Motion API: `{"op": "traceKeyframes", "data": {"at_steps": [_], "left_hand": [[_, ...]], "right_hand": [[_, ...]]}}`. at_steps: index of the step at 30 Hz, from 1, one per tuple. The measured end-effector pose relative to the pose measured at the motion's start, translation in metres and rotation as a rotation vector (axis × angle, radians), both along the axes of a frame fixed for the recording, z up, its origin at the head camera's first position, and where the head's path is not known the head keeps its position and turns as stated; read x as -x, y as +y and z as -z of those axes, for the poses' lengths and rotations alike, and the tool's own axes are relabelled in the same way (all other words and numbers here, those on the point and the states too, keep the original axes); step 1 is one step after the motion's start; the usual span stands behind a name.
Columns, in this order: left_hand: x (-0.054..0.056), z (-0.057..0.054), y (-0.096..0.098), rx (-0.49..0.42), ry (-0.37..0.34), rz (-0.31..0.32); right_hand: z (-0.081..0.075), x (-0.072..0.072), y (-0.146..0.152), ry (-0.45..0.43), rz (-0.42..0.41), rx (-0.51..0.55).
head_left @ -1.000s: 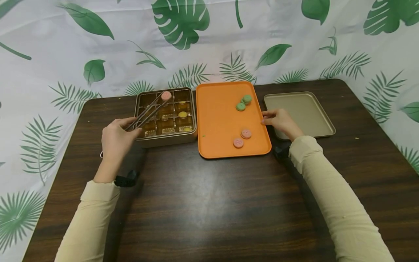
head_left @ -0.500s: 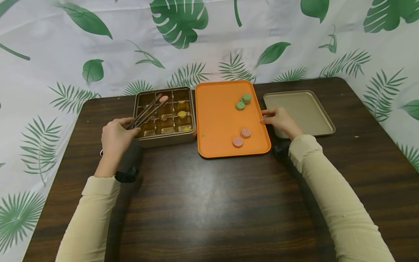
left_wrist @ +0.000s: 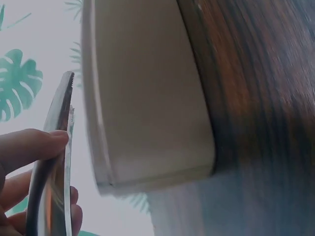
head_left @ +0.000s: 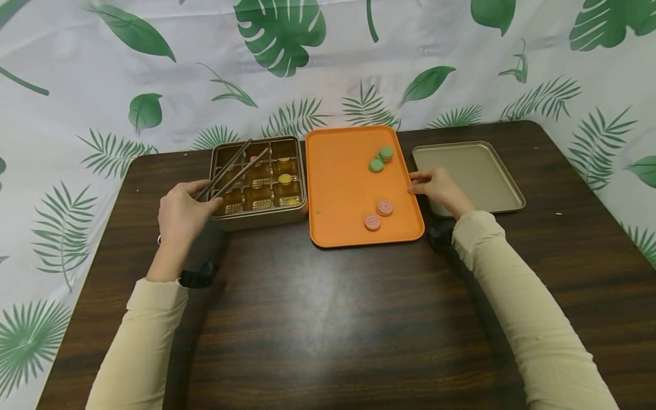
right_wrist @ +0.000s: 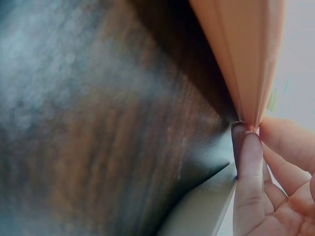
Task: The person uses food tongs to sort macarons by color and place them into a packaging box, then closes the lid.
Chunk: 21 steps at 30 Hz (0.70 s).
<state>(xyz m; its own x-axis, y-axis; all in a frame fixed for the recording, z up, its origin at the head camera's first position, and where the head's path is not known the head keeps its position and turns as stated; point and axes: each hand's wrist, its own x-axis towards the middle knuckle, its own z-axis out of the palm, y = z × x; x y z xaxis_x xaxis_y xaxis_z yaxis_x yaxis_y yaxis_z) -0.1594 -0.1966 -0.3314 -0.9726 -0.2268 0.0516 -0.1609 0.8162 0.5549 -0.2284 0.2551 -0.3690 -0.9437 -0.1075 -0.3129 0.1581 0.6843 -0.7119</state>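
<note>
Tongs [head_left: 241, 173] that I pinch in my left hand [head_left: 184, 213] have spread off the pink macaron [head_left: 253, 159], now in the back middle compartment of the gold box [head_left: 261, 218], upper left of centre, with yellow pieces [head_left: 285, 179] down its right column. My right hand [head_left: 441, 189] pinches the rim of the orange tray [head_left: 338, 176], which bears two green macarons [head_left: 376, 165] and two pink ones [head_left: 385, 208]. Only the left wrist view shows my fingertips [left_wrist: 76, 216] curled behind the tongs.

Orange tray [head_left: 340, 185]; pink macarons [head_left: 385, 208]; green macarons [head_left: 376, 165]; leaf-patterned backdrop [head_left: 348, 68].

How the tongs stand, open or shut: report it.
Open: the tongs in the left hand have their tips spread apart in the head view.
</note>
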Motion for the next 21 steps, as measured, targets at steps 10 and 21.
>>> {"op": "traceKeyframes", "data": {"at_steps": [10,21], "left_hand": [[-0.013,-0.006,0.031,-0.058,0.136,0.18],[-0.026,0.001,0.062,-0.074,0.063,0.352]], "right_hand": [[0.001,0.0,-0.002,0.004,0.019,0.001],[0.002,0.002,-0.001,0.004,0.019,-0.004]]}}
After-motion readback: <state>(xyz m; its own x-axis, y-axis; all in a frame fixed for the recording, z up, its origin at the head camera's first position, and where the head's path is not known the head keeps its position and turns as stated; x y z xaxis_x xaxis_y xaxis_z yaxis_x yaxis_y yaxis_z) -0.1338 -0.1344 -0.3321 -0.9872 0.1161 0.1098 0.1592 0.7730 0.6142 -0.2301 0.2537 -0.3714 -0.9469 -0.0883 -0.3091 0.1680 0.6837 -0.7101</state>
